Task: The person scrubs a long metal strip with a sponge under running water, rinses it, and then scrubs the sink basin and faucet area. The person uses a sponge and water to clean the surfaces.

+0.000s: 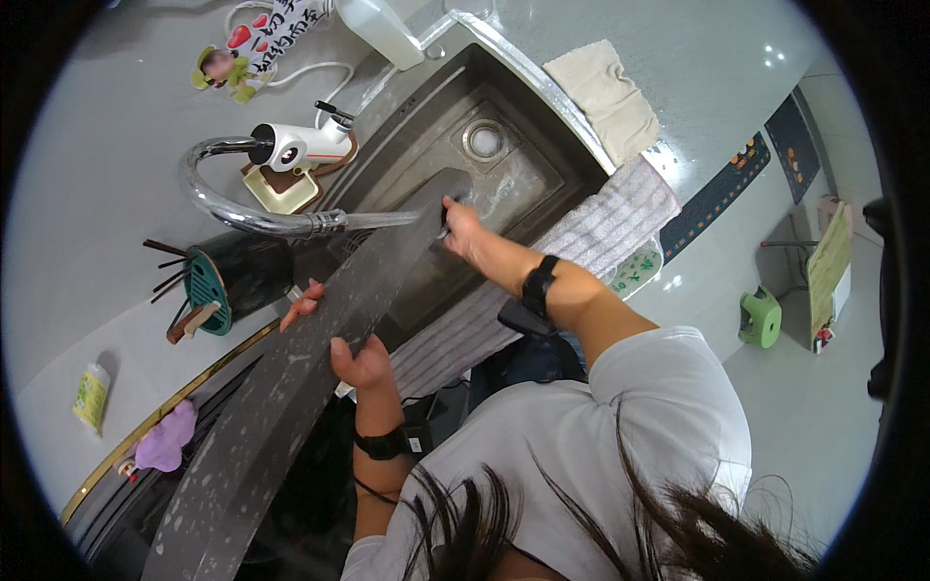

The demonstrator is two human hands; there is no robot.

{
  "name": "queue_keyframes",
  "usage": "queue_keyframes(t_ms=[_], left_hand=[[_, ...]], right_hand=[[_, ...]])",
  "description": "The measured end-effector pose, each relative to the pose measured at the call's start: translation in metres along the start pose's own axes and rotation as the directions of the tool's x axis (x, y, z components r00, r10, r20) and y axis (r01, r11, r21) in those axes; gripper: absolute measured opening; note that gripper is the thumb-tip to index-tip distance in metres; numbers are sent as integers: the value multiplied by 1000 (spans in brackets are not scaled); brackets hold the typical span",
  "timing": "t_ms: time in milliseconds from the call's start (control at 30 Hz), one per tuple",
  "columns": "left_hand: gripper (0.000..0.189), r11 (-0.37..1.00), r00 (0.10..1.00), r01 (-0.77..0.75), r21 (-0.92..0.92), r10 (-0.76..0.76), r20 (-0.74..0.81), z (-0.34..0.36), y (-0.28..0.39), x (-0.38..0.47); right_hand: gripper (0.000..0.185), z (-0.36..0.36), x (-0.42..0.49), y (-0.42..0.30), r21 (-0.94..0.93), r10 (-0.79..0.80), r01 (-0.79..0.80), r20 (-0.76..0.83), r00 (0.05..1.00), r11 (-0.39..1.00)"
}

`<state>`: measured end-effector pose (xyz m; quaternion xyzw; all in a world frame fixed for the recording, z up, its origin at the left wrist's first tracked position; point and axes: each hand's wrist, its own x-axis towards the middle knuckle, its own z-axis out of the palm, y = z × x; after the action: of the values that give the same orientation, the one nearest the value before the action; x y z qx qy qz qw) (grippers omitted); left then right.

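Observation:
A long grey panel (290, 378), speckled with droplets or spots, lies slanted from the lower left up over the sink (523, 174). My left hand (367, 363) grips the panel around its middle, with the thumb on the near edge and the fingertips showing past the far edge. At the panel's upper end, my right hand (463, 229) touches the near edge and holds something small and dark; whether it also grips the panel is unclear. From the curved chrome faucet (247, 221), water runs onto the panel near that hand.
Left of the sink stand a dark utensil holder (247, 272) with chopsticks and a knife, and a yellow-green bottle (91, 399). A striped towel (610, 218) covers the sink's near edge. A beige cloth (607, 98) and a white jug (381, 29) sit beyond. A green stool (761, 317) stands right.

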<state>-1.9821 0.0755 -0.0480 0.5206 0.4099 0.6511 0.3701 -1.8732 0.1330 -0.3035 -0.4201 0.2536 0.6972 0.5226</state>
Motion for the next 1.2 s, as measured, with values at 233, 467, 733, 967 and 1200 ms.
queue_keyframes(t_ms=[233,467,733,967,1200], left_hand=[[59,998,984,53,31,-57,168,-9,9,-23],[72,990,975,133,37,-137,177,-35,28,-27],[75,879,956,280,-386,-292,28,-82,53,-48],[62,786,912,309,-535,-405,-69,-124,56,-60],[43,593,845,354,-723,-534,-24,-154,32,-86]], right_hand=[[52,1,-91,-34,180,118,-175,289,950,968],[29,4,-122,-71,127,88,-146,381,921,981],[28,13,-136,-66,93,46,-97,448,893,991],[28,19,-141,-51,58,-6,-20,424,906,998],[30,32,-132,-51,-53,-41,68,408,912,996]])
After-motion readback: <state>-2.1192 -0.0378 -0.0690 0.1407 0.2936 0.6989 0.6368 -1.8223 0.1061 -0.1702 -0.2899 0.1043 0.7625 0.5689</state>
